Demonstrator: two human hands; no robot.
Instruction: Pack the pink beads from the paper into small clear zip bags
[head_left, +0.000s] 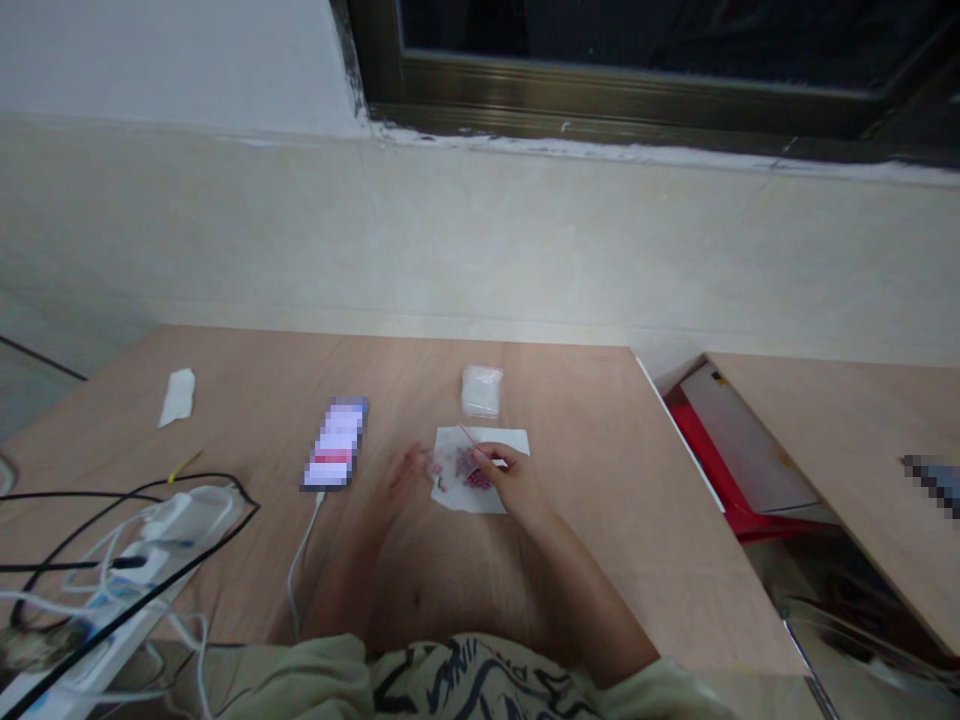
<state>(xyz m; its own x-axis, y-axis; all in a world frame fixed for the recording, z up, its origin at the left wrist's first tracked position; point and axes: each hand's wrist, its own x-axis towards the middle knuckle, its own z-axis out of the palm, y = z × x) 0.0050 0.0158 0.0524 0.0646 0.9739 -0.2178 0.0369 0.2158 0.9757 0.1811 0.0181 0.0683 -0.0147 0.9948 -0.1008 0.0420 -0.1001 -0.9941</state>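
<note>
From where I stood, the left end of the worktop [585,450] carried a white power strip [127,610] tangled in black and white cables, with a folded scrap of white tissue [177,397] beyond it and a thin yellow-tipped stick [185,465] just above the cables. Further right lay a smartphone [335,444], its screen lit, with a white charging cable [304,560] trailing from its lower end toward the worktop's near edge.

The person's left hand [409,472], blurred, was at the left edge of a white paper sheet [480,488], fingers spread and nearly touching it. On that sheet sat a scatter of small pink-red pieces [475,478], too small to identify. The right hand [511,478] lay over the sheet's right half, fingers curled above the pieces, and a fine red strand [469,437] rose from beneath them. The hands were apart, and I could not tell whether either gripped anything.

Just beyond the sheet lay a small clear plastic bag [481,391]. Past the worktop's right edge showed a red plastic object [705,450], then a second wooden board [847,430].
</note>
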